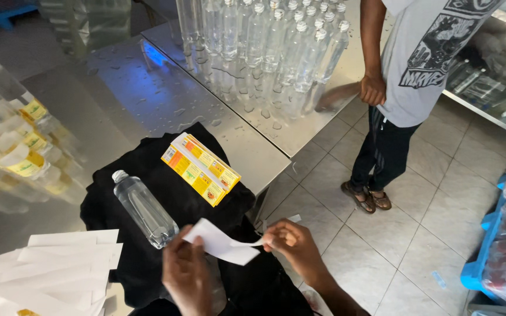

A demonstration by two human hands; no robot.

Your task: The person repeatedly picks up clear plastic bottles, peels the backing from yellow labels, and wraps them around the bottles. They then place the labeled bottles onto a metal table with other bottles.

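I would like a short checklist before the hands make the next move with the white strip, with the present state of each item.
1. White strip held by both hands: ok, left hand and right hand pinch it.
2. Clear bottle within reach: ok, lying on the black cloth.
3. Bottle capped: ok.
4. Stack of yellow labels nearby: ok, on the cloth.
5. Strip side facing up: cannot tell.
6. Other person apart from the hands: ok.
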